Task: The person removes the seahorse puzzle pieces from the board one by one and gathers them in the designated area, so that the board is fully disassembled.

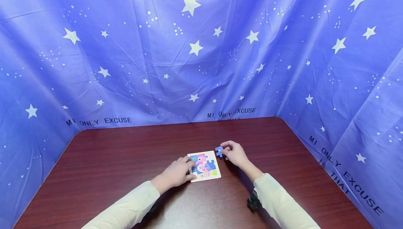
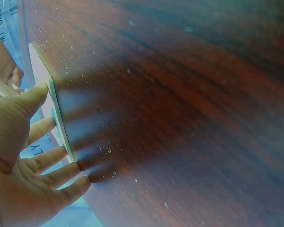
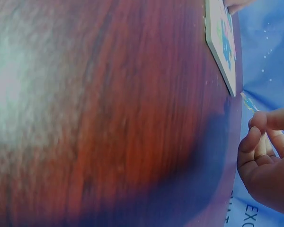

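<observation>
A square jigsaw board [image 1: 207,178] with a pale rim lies flat on the table, showing a pink seahorse on blue. Bare pale backing shows at the picture's upper right. My left hand [image 1: 177,173] rests at the board's left side, fingers spread and fairly straight; in the left wrist view its thumb and fingertips touch the board's edge [image 2: 60,116]. Just off the upper right corner, my right hand [image 1: 235,154] pinches a blue puzzle piece [image 1: 219,151] between thumb and finger. The right wrist view shows that piece [image 3: 248,102] edge-on, raised beside the board [image 3: 221,64], partly covered by fingertips.
The dark red wood-grain table [image 1: 126,162] extends around the board on all sides. Behind it and to both sides hangs a blue curtain [image 1: 163,54] with white stars and printed lettering. A black device [image 1: 253,201] sits beneath the right sleeve.
</observation>
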`<state>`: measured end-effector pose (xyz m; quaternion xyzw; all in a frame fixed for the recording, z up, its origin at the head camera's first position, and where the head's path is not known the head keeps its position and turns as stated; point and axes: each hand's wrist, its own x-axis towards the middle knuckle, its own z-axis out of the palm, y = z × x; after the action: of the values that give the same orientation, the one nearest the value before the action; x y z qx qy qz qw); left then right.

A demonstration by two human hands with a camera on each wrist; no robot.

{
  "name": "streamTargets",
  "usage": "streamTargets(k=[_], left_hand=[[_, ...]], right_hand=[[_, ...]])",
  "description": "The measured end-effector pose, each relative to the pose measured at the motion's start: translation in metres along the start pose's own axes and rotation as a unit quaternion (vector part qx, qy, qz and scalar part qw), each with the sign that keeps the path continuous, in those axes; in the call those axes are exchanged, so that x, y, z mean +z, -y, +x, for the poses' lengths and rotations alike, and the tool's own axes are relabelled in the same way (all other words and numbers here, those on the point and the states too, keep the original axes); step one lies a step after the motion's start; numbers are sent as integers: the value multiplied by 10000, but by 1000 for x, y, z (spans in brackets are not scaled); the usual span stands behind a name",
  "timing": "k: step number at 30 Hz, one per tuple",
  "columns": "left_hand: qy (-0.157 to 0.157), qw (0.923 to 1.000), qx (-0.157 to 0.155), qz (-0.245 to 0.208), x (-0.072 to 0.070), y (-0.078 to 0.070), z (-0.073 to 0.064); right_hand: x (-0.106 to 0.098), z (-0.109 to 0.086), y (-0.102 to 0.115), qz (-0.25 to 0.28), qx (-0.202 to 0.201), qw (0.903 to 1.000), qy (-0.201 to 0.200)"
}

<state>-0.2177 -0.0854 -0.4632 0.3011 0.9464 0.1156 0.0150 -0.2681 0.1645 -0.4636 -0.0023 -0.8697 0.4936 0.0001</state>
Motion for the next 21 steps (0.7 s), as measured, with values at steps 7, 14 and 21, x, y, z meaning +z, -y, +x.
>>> streamTargets(k=[7, 14, 21], left_hand=[[5, 10000, 7, 14, 1, 0, 0], [-34, 10000, 33, 38, 3, 1, 0], [-84, 9999, 63, 54, 4, 2, 0]], right_hand=[[-11, 1, -5, 19, 34, 9999, -100], [-21, 2, -11, 91, 99, 9998, -173], [-33, 2, -15, 78, 72, 9996, -264]])
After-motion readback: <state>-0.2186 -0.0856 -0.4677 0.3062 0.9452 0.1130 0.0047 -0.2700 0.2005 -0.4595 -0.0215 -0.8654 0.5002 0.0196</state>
